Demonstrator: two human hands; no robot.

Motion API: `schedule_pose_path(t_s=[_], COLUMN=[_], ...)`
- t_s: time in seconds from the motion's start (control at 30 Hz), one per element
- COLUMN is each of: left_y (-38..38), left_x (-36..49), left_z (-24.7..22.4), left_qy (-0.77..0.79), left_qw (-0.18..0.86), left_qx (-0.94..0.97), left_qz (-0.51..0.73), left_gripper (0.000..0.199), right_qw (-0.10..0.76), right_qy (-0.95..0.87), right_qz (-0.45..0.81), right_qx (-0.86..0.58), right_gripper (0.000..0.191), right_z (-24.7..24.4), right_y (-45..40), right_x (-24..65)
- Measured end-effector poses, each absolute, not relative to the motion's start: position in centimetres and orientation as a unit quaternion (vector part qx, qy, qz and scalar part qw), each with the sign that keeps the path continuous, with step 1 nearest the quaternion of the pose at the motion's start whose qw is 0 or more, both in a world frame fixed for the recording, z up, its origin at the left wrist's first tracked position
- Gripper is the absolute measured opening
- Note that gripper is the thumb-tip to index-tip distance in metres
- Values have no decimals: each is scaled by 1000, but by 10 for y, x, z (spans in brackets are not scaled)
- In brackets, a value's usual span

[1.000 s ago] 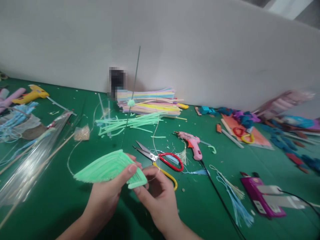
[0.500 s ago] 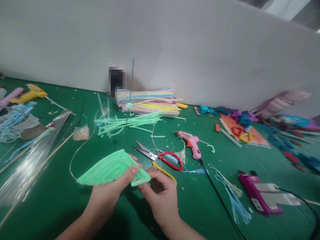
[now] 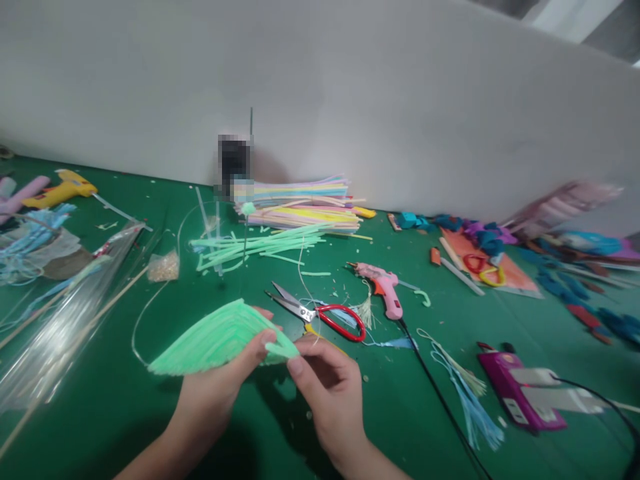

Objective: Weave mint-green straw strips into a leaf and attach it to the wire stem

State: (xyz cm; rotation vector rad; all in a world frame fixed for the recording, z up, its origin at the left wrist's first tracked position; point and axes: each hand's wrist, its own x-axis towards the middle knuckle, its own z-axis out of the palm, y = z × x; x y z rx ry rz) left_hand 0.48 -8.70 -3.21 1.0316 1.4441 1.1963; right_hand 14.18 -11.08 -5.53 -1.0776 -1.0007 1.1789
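Note:
A green leaf-like piece of fuzzy strips (image 3: 205, 340) is held above the table at lower centre. My left hand (image 3: 237, 373) grips it from below, thumb on top near its right part. At its right tip, my right hand (image 3: 327, 383) pinches the end of a green strip between thumb and index finger. A thin pale wire loops from the piece's left tip. A dark thin rod with a small green tuft (image 3: 248, 209) rises behind the piece. Scissors with red and yellow handles (image 3: 341, 323) lie just beyond my right hand, which partly hides the yellow handle.
Loose green strips (image 3: 260, 245) and a pastel bundle (image 3: 305, 200) lie at the back. A pink glue gun (image 3: 383, 287) with a black cord is right of the scissors. A purple device (image 3: 517, 387) lies at right, a yellow glue gun (image 3: 63, 190) and clear wrappers (image 3: 75, 313) at left.
My right fingers have moved slightly right, and the green strip end at the piece's right tip has shifted. The rod with the tuft has moved left and more upright.

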Motion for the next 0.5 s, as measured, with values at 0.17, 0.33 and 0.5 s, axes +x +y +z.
schedule_pose_path(t_s=[0.17, 0.33, 0.5], left_y=[-87, -87, -85], left_x=[3, 3, 7], left_z=[-28, -30, -24], left_qy=[592, 588, 570], left_qw=[497, 513, 520], left_qx=[443, 426, 417], left_qz=[454, 457, 479], left_gripper=[9, 14, 10], right_qw=[607, 598, 564], right_qy=[-414, -397, -406], right_qz=[508, 538, 572], right_qx=[-449, -443, -436], right_gripper=[6, 10, 17], right_z=[-55, -54, -51], right_y=[-109, -107, -107], right_x=[141, 141, 142])
